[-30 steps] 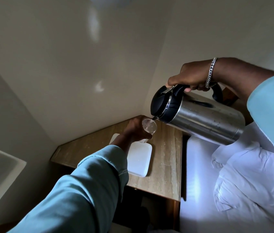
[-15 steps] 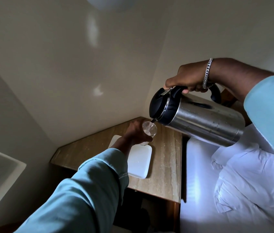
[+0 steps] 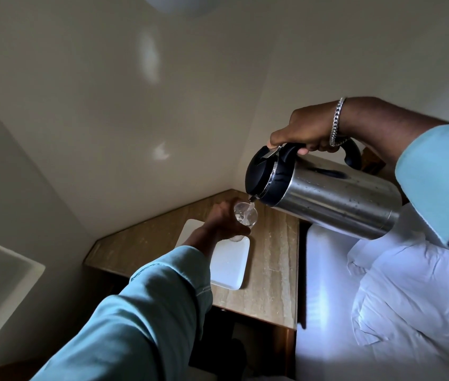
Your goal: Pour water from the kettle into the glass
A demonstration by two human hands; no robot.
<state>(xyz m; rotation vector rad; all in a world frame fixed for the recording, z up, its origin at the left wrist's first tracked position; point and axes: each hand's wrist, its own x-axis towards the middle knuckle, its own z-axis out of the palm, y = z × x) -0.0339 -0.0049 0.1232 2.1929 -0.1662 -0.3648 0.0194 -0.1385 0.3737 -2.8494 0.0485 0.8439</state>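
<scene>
Kettle (image 3: 325, 199), tipped by right hand (image 3: 304, 132), spout over glass (image 3: 245, 215).

We see tray (image 3: 229, 266) on table (image 3: 273, 270), near far corner. Glass (image 3: 245, 215) over tray's far end, in left hand (image 3: 224, 222). Kettle (image 3: 325, 195) tilted right of glass, spout above rim, held by right hand (image 3: 306, 130). Bedding (image 3: 410, 295) right of table.

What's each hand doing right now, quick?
Left hand: closed around the glass, above the white tray.
Right hand: closed on the kettle handle, kettle tipped, spout over the glass.
</scene>
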